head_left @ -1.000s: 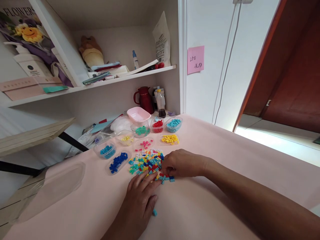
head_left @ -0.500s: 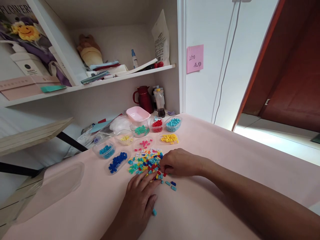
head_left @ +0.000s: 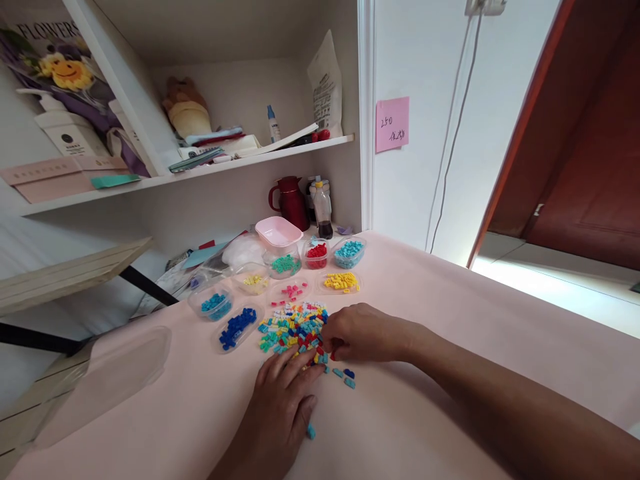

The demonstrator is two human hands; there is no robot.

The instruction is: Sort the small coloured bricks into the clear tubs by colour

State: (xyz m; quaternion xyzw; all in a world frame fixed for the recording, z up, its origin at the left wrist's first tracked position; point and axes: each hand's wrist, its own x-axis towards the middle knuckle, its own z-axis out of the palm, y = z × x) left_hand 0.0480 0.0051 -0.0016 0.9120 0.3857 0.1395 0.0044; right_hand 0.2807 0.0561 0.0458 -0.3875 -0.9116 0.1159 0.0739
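A loose pile of small mixed-colour building bricks lies on the pink tabletop. My left hand rests flat with fingers spread, its fingertips touching the pile's near edge. At the right side of the pile, my right hand is curled with its fingertips down among the bricks. Whatever those fingers pinch is hidden, though a bit of red shows below them. A few stray bricks lie just in front of the right hand. Another blue brick sits beside my left thumb.
Behind the pile stand clear tubs of sorted bricks: dark blue, blue, yellow, red and light blue among them. A pink tub, a red jug and a bottle stand farther back. A clear lid lies left.
The view has shifted slightly, so everything sits a little lower in the picture. Both hands keep nearly the same places at the pile.
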